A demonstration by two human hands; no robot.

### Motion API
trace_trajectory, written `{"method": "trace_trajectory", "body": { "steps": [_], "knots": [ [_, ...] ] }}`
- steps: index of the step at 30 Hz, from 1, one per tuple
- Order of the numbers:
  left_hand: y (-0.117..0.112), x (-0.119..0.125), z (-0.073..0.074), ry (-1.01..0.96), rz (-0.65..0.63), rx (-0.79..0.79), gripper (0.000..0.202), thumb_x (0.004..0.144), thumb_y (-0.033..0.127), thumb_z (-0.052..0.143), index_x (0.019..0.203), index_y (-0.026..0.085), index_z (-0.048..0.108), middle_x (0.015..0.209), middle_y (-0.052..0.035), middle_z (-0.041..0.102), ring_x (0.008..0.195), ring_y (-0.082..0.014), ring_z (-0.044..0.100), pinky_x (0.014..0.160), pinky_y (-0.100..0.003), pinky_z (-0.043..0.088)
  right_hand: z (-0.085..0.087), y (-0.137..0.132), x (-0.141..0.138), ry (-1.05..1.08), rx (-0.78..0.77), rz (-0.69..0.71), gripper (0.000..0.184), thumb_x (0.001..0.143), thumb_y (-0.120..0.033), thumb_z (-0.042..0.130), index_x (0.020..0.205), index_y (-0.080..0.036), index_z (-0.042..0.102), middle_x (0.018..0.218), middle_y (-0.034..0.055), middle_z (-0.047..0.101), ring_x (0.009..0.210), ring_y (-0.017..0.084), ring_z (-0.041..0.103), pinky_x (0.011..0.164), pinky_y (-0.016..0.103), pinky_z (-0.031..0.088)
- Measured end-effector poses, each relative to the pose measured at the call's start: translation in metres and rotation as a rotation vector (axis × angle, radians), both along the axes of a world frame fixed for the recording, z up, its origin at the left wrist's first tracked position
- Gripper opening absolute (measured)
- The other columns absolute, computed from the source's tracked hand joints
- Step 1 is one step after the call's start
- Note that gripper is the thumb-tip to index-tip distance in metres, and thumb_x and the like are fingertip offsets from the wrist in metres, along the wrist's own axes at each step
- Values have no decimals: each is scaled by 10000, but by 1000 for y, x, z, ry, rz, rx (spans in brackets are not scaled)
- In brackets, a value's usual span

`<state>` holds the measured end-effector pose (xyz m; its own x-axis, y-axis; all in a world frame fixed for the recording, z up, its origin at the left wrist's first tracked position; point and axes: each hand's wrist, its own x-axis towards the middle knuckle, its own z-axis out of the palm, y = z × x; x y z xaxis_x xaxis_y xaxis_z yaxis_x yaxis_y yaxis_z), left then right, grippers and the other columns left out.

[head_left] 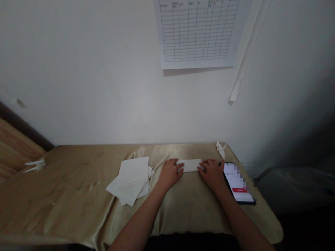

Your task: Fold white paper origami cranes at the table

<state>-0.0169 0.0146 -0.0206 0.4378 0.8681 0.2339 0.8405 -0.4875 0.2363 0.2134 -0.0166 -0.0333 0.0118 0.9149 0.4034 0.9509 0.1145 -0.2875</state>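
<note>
A strip of folded white paper [192, 165] lies across the cloth-covered table, its long side running left to right. At its left end, my left hand [171, 171] holds the paper between thumb and fingers. My right hand [212, 170] grips the opposite end in the same way, fingers bent. The middle of the strip shows between the hands, while both its ends are partly hidden under the fingertips. Left of my left hand sits a loose pile of white paper sheets [133, 176], fanned at different angles.
A lit phone [235, 181] lies beside my right hand. Near the back right corner is a small folded paper piece [220, 150]; another white paper piece [36, 164] is at the far left. A printed chart [196, 35] hangs on the wall behind the table [65, 195].
</note>
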Motion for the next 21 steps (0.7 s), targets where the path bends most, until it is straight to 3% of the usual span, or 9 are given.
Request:
{"method": "trace_trajectory", "body": {
  "steps": [5,21],
  "knots": [
    [0,1,-1,9,11,1,346,919,368,541,1229,312,684,1334,-93,571,1245,-294,494,1066,-465,386,4,-3,-3,-16,-36,2,259,900,-374,559,1103,-307,706,1115,72,665,1127,289,535,1110,685,39],
    [-2,1,2,13,42,-22,351,910,395,564,1240,347,676,1307,-87,561,1245,-275,488,1072,-438,367,10,-5,-6,-53,-92,-25,263,933,-377,510,1113,-353,701,1150,47,635,1138,263,522,1109,663,53]
  ]
}}
